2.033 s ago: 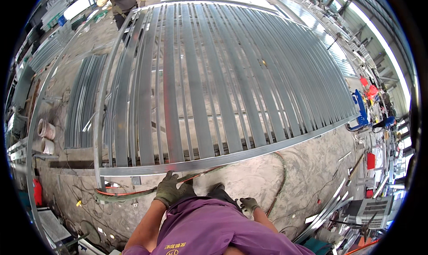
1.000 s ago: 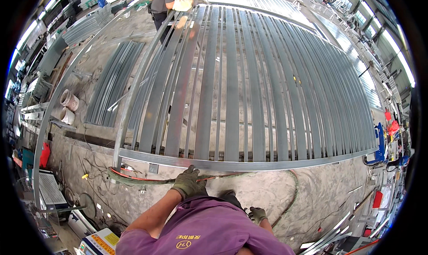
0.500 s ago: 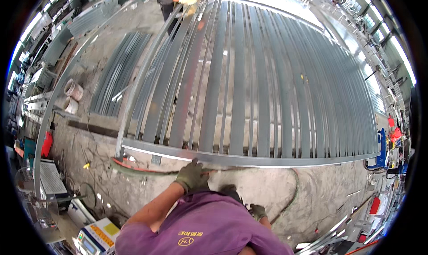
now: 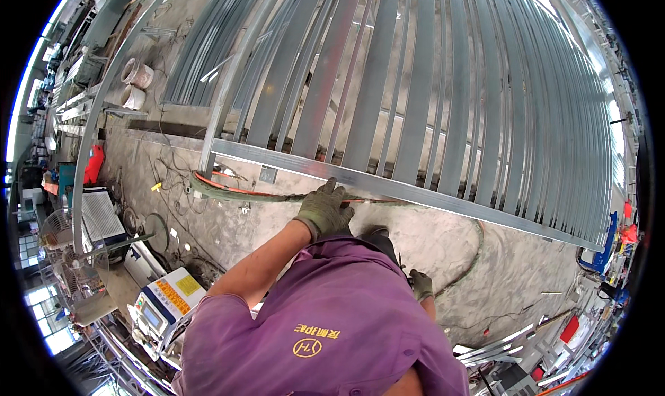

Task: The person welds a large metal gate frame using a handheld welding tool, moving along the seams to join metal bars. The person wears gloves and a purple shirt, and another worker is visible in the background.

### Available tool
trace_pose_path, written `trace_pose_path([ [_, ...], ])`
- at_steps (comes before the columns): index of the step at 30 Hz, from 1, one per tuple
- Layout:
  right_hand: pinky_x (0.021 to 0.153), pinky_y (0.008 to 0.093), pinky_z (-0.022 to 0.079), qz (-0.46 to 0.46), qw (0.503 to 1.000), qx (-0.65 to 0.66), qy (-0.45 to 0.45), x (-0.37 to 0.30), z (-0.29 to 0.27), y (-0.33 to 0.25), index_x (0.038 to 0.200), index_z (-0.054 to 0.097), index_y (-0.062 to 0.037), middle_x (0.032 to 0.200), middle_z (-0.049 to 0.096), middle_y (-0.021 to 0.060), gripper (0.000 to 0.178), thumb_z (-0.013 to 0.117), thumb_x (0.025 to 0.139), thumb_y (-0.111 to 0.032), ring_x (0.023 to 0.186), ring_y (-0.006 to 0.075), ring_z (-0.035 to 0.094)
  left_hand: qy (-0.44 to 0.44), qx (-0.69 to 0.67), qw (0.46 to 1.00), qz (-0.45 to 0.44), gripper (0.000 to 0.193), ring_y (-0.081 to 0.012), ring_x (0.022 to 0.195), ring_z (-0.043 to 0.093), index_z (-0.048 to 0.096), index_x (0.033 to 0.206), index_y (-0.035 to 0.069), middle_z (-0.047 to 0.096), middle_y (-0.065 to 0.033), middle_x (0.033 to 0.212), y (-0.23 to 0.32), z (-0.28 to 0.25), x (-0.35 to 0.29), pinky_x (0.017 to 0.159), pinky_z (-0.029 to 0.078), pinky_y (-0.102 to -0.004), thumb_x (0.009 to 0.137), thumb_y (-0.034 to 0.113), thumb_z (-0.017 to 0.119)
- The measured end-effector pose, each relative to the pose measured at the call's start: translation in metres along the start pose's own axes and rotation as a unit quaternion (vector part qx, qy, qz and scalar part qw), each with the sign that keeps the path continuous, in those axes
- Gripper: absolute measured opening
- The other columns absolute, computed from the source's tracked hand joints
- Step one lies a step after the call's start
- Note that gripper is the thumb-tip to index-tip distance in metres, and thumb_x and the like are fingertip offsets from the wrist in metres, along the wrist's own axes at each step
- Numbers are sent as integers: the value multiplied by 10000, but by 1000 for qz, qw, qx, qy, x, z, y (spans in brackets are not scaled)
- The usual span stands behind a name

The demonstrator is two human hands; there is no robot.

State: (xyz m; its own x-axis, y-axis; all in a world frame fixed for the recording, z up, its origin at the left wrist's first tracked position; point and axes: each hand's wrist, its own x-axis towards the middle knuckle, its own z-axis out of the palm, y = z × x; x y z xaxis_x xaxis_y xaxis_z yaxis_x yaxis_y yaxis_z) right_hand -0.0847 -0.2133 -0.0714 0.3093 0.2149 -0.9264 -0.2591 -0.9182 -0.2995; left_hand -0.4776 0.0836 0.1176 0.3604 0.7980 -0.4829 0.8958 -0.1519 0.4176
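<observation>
My left hand (image 4: 324, 209), in a grey-green work glove, reaches forward with its fingers stretched out. The fingertips are at the near edge of a long metal rail (image 4: 388, 190); whether they touch it I cannot tell. This rail closes the near end of a large frame of many parallel grey metal slats (image 4: 374, 84). Low by my right hip is my gloved right hand (image 4: 420, 285), its fingers curled around something dark and small that I cannot make out.
A green and orange hose (image 4: 242, 194) runs on the floor under the rail. Stacked metal strips (image 4: 208, 57) and two buckets (image 4: 137, 73) are on the left. A white control box (image 4: 166, 302) stands lower left, near a fan (image 4: 80, 264). Loose metal pieces (image 4: 495, 351) lie lower right.
The view has tilted and turned, so the frame now slants down to the right. A co-worker at the far end has gone out of view. My left hand remains near the rail.
</observation>
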Motion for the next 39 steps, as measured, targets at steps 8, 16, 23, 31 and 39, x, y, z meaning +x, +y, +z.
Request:
trace_pose_path([
  [8,543,350,506,9,1000,21,4,-6,6,-7,1135,674,-45,816,697,56,283,715,1013,-298,631,176,646,-29,5,1000,-2,805,-417,1541,412,538,1525,-32,412,-316,1649,-2,-5,8,1231,371,-488,1005,583,559],
  [16,512,339,480,14,999,38,-4,0,3,3,1157,675,-52,806,691,44,294,717,1018,-308,600,160,628,-57,16,998,-9,827,-418,1535,426,508,1541,-40,406,-334,1645,-1,-6,23,1213,390,-509,1001,585,556],
  [23,515,336,485,21,999,39,-2,-8,4,-6,1176,677,-37,799,689,62,284,711,1026,-276,600,167,630,-72,37,997,-6,856,-445,1481,486,492,1551,-26,397,-349,1642,-6,0,33,1195,404,-524,974,599,589],
  [31,538,381,542,15,1000,5,12,-5,7,-6,1116,683,-31,808,706,85,280,718,1001,-284,620,210,677,-72,47,996,-17,825,-442,1372,589,507,1540,17,396,-324,1648,-3,-2,31,1124,483,-519,947,572,650],
  [39,519,402,507,31,999,-41,-5,7,4,-11,1125,708,-41,805,734,87,318,685,1018,-339,582,225,674,-73,29,997,-28,791,-448,1375,583,529,1511,35,406,-297,1640,-3,1,32,1113,494,-529,966,603,603],
])
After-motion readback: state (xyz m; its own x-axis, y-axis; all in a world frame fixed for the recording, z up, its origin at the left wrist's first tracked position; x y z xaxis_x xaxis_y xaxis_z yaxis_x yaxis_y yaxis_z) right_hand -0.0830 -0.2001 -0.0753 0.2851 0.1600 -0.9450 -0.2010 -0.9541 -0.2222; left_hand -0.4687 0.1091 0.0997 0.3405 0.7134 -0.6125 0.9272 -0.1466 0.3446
